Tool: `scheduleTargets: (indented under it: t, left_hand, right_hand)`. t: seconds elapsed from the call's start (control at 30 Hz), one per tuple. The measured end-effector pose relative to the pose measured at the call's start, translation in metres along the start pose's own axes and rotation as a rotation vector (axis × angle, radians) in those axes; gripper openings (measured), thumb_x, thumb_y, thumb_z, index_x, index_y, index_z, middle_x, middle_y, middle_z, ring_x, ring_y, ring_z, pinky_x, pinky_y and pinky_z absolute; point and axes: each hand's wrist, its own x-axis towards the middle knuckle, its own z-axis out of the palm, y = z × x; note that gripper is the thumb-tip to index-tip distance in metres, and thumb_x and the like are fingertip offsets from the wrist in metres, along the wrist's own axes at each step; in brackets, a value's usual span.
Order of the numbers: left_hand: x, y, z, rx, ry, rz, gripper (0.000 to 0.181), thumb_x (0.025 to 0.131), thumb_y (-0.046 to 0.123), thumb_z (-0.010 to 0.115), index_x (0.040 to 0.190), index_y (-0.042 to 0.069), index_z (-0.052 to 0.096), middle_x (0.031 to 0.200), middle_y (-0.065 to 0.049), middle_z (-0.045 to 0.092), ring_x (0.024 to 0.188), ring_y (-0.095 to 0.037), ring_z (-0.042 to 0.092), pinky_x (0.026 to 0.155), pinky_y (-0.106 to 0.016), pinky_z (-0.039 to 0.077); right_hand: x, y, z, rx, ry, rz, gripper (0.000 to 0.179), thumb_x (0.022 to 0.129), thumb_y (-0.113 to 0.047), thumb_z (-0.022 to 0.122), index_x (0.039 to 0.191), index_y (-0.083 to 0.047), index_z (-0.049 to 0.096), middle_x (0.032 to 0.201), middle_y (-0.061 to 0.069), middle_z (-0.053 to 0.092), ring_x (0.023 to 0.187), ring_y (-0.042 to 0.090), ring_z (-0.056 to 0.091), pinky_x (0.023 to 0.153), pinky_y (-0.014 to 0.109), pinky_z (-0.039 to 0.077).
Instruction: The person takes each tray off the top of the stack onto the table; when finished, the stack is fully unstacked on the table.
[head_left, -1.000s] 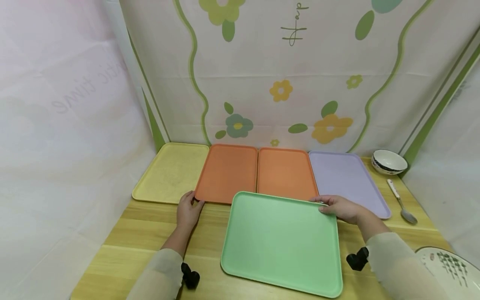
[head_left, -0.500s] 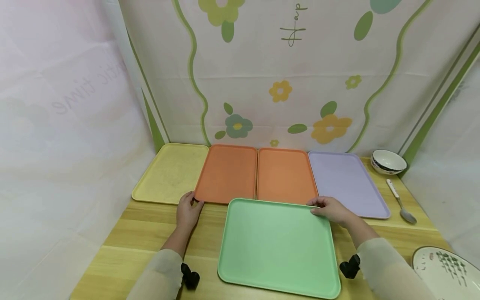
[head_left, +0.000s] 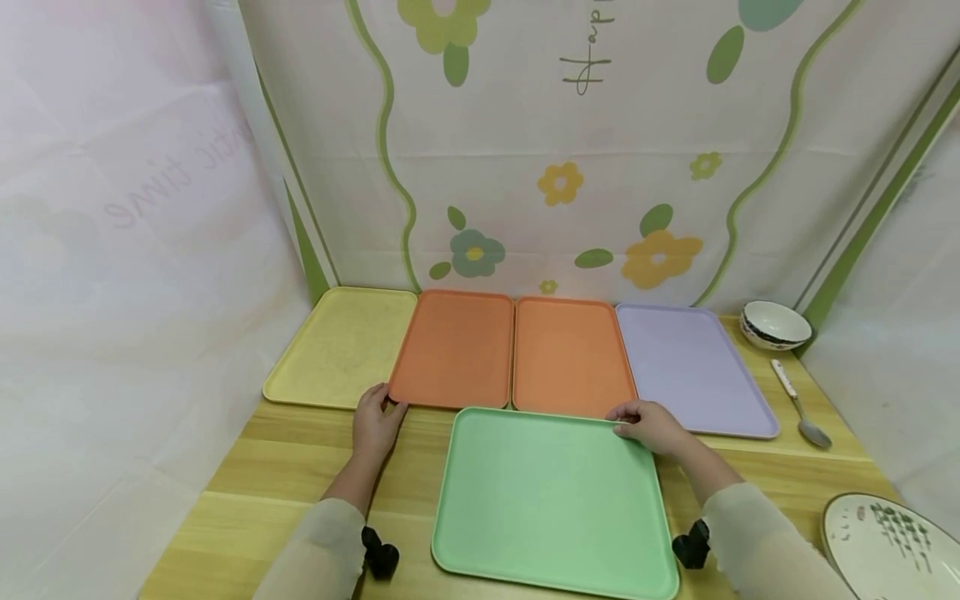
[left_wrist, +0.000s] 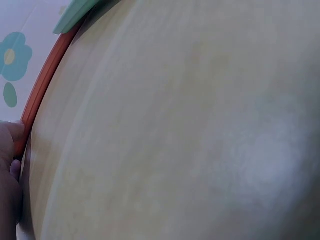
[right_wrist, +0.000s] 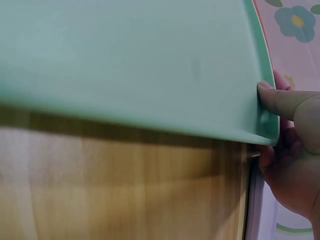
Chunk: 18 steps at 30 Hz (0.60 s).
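Note:
My right hand [head_left: 651, 427] pinches the far right corner of a green tray [head_left: 555, 500], thumb over the rim and fingers beneath. In the right wrist view, the green tray [right_wrist: 150, 65] has a shadowed gap under its edge, above the wood. My left hand [head_left: 377, 425] grips the near left corner of the left orange tray [head_left: 453, 350], with thumb and fingers on either side of that corner. Part of this hand [left_wrist: 10, 170] shows at the orange rim [left_wrist: 45, 77] in the left wrist view. A second orange tray [head_left: 573, 354] lies just beyond the green one.
A yellow tray [head_left: 345, 346] and a lilac tray [head_left: 693, 367] flank the orange pair along the back wall. At right are a bowl [head_left: 776, 325], a spoon [head_left: 797, 400] and a white patterned plate [head_left: 847, 533]. Cloth walls [head_left: 517, 125] border the wooden table [head_left: 232, 500].
The green tray has come a little nearer and slightly left, with my right hand at its corner. More of the orange trays' front edges shows. My left hand stays in place.

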Motion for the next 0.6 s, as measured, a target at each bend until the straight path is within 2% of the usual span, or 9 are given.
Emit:
scheduleTargets:
  t: [0.23,0.43,0.6]
  left_hand:
    - [-0.0004,0.0001,0.0016,-0.003,-0.001,-0.004,0.057,0.094,0.018,0.066,0.140,-0.010,0.046,0.147,-0.027,0.042,0.128,-0.043,0.050,0.104,-0.052,0.049]
    - [0.0002,-0.0003,0.0027,-0.005,-0.001,-0.005,0.057,0.095,0.017,0.066,0.140,-0.010,0.046,0.147,-0.027,0.041,0.129,-0.043,0.050,0.103,-0.051,0.049]
    - [-0.0006,0.0003,0.0026,0.000,0.024,0.035,0.055,0.092,0.017,0.068,0.138,-0.008,0.050,0.144,-0.027,0.045,0.127,-0.042,0.050,0.103,-0.051,0.049]
  right_hand:
    - [0.0033,0.0002,0.0034,-0.018,0.008,0.005,0.021,0.093,-0.012,0.067,0.111,-0.004,0.069,0.106,0.012,0.065,0.092,0.021,0.055,0.072,0.030,0.048]
    - [0.0040,-0.0006,0.0020,0.016,0.022,-0.041,0.042,0.092,-0.016,0.069,0.129,-0.001,0.059,0.114,0.016,0.061,0.099,0.023,0.053,0.075,0.030,0.048]
    - [0.0036,-0.0060,-0.0026,0.044,0.044,-0.044,0.045,0.097,-0.025,0.063,0.134,-0.001,0.055,0.117,0.018,0.059,0.097,0.021,0.053,0.073,0.028,0.049]
